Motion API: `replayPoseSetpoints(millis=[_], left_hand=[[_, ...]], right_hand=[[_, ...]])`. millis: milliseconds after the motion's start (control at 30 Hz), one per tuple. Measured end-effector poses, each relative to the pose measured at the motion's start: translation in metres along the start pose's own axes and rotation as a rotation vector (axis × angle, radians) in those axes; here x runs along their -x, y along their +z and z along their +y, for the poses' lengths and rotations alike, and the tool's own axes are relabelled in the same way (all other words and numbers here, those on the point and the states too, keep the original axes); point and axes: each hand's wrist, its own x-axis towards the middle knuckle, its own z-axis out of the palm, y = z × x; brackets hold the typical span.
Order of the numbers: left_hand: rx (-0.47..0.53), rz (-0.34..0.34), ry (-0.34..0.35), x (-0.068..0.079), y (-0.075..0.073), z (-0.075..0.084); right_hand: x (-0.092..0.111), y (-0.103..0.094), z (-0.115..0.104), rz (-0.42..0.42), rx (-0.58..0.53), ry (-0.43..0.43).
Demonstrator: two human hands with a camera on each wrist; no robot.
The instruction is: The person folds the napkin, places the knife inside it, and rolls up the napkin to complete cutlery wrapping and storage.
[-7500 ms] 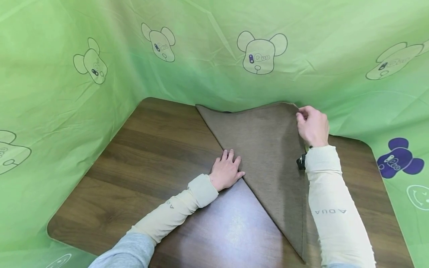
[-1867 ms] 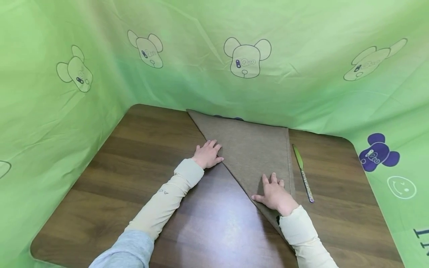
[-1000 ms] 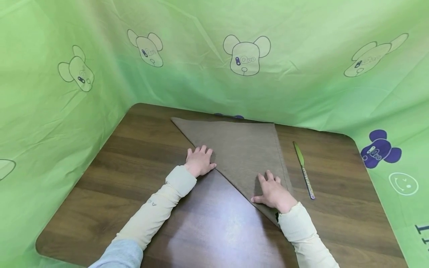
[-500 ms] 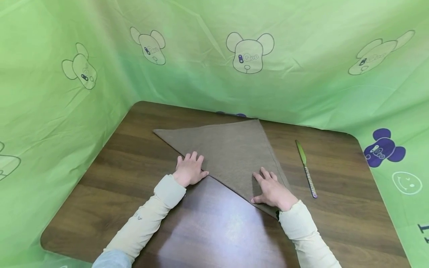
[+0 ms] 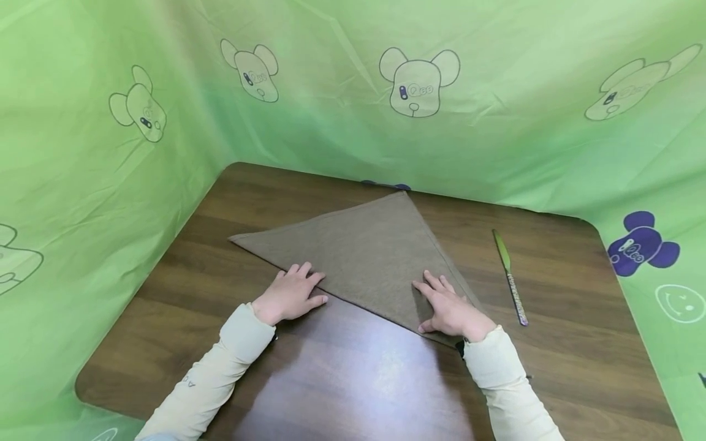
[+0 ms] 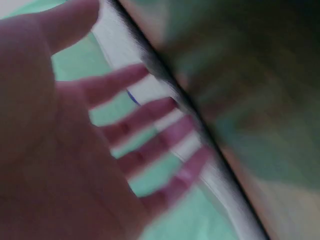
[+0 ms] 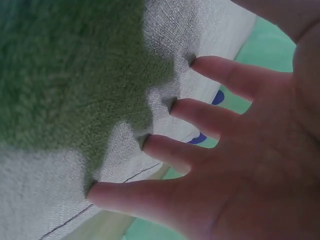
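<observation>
A brown cloth napkin (image 5: 358,248), folded into a triangle, lies flat on the table with its long folded edge toward me. My left hand (image 5: 289,293) touches that edge left of its middle, fingers spread; the left wrist view shows its fingertips (image 6: 172,103) at the dark edge line. Near the right corner, my right hand (image 5: 452,309) rests on the cloth with fingers extended. In the right wrist view its fingertips (image 7: 147,142) press on the weave (image 7: 170,25), close to a stitched hem. The napkin's right corner is hidden under the right wrist.
A table knife (image 5: 510,275) with a greenish blade and patterned handle lies right of the napkin. The wood-grain table (image 5: 182,318) has rounded corners. Green printed fabric (image 5: 325,122) hangs around its back and sides.
Earlier my right hand held up the napkin's far corner; it now lies flat. Since then the napkin has turned counterclockwise, its left corner swinging left and nearer with my left hand.
</observation>
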Motion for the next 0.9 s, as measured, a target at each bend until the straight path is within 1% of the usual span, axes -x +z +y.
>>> replayPoseSetpoints(millis=[33,100,167,233,300,367,400,467,500,567,633,900], left_hand=[[0.008,0.028,0.026,0.001,0.001,-0.004],[0.022,0.087,0.057,0.002,0.001,-0.012],[0.02,0.144,0.047,0.002,0.0,-0.022],[0.009,0.183,-0.006,0.001,-0.002,-0.032],[-0.002,0.199,-0.097,0.0,-0.005,-0.044],[0.003,0.188,-0.201,0.0,-0.008,-0.055],[0.01,0.174,-0.248,0.001,-0.009,-0.06],[0.028,0.139,-0.323,0.002,-0.009,-0.068],[0.039,0.122,-0.349,0.003,-0.009,-0.071],[0.058,0.098,-0.378,0.005,-0.009,-0.075],[0.069,0.093,-0.392,0.007,-0.007,-0.076],[0.098,0.126,-0.421,0.018,-0.002,-0.074]], right_hand=[[0.0,0.0,0.0,0.004,0.0,-0.005],[0.003,0.0,0.0,0.022,0.014,-0.01],[0.008,0.002,-0.002,0.064,0.065,0.008],[0.015,0.005,-0.006,0.118,0.12,0.054],[0.023,0.01,-0.012,0.163,0.16,0.126],[0.029,0.015,-0.018,0.182,0.161,0.209],[0.031,0.018,-0.02,0.178,0.147,0.243],[0.035,0.021,-0.023,0.159,0.117,0.295],[0.035,0.023,-0.024,0.147,0.104,0.313],[0.035,0.025,-0.024,0.122,0.081,0.332],[0.035,0.025,-0.022,0.102,0.059,0.336],[0.034,0.02,-0.008,0.022,-0.017,0.346]])
